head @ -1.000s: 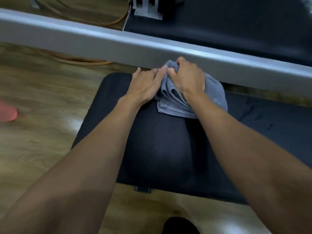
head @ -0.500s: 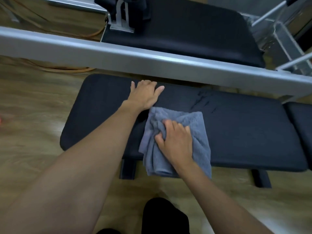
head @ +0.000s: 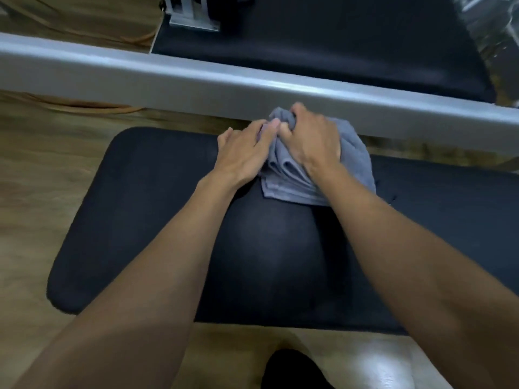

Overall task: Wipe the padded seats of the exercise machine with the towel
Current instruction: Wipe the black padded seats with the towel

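This looks like a gym or fitness studio. Right under the gripping hands lies a black padded seat (head: 157, 220), long and bench-like, on a wood-look floor (head: 42, 175). Just beyond the grip a grey metal frame rail (head: 140, 77) crosses the whole view, and past that sits a second black pad (head: 337, 46) with a metal bracket (head: 191, 15) at its end. An orange cable (head: 84, 109) snakes over the floor, far left of the grip.
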`<state>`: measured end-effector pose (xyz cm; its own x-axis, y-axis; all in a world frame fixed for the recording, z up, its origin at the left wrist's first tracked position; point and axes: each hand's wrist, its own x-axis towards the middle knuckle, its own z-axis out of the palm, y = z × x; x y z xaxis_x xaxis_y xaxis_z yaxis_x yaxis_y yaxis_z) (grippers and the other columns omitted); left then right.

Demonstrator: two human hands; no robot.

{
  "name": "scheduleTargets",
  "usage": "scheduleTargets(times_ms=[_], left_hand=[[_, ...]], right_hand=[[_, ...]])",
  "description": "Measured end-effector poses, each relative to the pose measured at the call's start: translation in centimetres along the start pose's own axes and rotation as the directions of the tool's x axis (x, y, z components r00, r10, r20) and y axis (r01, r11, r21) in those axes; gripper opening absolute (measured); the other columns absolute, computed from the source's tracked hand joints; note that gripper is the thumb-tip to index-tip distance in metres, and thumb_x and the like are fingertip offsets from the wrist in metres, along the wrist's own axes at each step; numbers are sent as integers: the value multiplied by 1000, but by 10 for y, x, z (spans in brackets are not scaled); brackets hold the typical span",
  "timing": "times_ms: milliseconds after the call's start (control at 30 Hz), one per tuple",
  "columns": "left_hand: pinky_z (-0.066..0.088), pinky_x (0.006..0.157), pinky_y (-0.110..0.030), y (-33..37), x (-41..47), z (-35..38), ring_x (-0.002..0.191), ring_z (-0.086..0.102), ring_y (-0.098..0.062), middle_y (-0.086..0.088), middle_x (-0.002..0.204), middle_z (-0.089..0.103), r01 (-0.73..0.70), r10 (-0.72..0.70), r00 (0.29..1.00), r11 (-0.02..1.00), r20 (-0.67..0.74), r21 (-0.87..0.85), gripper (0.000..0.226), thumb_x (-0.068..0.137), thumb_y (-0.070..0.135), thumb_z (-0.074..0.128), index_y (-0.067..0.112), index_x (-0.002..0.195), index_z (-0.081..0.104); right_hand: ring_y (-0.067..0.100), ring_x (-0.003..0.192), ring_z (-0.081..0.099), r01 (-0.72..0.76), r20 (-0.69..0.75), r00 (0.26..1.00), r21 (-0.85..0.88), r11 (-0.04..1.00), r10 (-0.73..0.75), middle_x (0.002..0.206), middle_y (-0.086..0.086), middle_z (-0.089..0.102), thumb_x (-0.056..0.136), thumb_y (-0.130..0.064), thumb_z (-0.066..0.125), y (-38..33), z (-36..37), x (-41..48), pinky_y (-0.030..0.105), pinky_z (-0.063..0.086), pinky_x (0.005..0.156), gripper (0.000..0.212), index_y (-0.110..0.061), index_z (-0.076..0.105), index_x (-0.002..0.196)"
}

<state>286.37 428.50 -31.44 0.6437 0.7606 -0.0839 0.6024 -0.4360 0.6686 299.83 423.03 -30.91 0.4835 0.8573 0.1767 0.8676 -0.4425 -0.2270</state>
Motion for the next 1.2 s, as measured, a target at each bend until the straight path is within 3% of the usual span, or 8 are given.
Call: scheduleTargets(times_ms=[100,367,533,700,867,933,1033,1200], left_hand=[[15,111,-38,0,-1,4,127,46,-25,-3,120,61,-26,24,1000,991,19,128,62,99,59,17,20,139,42],[2,118,-51,16,-22,0,144,22,-32,-14,156,29,-92,-16,977,867,213,489,75,94,67,9,23,152,22],[8,118,-54,59,-44,31,142,28,-33,-13,152,37,-310,231,949,795,213,521,61,100,55,18,19,145,38],[29,106,-46,75,-25,54,123,48,-32,-11,133,57,-255,260,965,872,46,419,50,103,43,25,15,126,59],[34,92,-44,70,-3,57,104,53,-31,-12,105,65,-86,100,986,991,-136,103,53,105,37,20,9,91,64],[35,94,-42,63,-2,60,107,53,-30,-9,112,66,-89,85,984,996,-157,-17,45,104,38,22,17,102,62],[29,92,-38,57,-1,63,115,49,-29,-5,130,60,-182,188,971,982,-145,54,45,104,43,26,28,142,43],[30,98,-42,61,-5,63,120,45,-35,-12,134,55,-170,187,979,968,-77,187,49,102,48,27,28,144,43]], right_hand=[[36,89,61,16,-18,1000,-15,1000,-16,102,15,68,92,-39,45,0,-1,2,39,32,71,30,-11,50,103],[28,76,61,-13,-62,998,14,1000,14,83,7,67,83,-37,40,17,-46,-168,40,39,76,33,-15,56,101],[24,65,57,-24,-62,998,-7,1000,24,71,1,62,79,-35,47,33,-66,-240,38,41,70,23,-16,56,89],[25,58,56,-39,-114,993,-10,999,38,64,3,61,77,-35,46,44,-58,-212,37,42,66,22,-15,54,80],[31,64,59,-43,-161,986,-13,999,40,72,9,66,82,-36,45,64,-38,-114,38,38,66,23,-14,52,82],[36,75,62,-40,-119,992,-37,999,35,85,15,69,87,-37,45,77,-30,-58,40,37,68,28,-11,54,92],[38,89,61,-93,32,995,-6,996,94,100,17,68,92,-38,42,87,-26,-3,38,34,67,31,-11,53,102],[35,77,60,-66,-84,994,-44,997,62,88,15,69,91,-33,44,91,-46,-64,38,36,70,28,-9,54,101]])
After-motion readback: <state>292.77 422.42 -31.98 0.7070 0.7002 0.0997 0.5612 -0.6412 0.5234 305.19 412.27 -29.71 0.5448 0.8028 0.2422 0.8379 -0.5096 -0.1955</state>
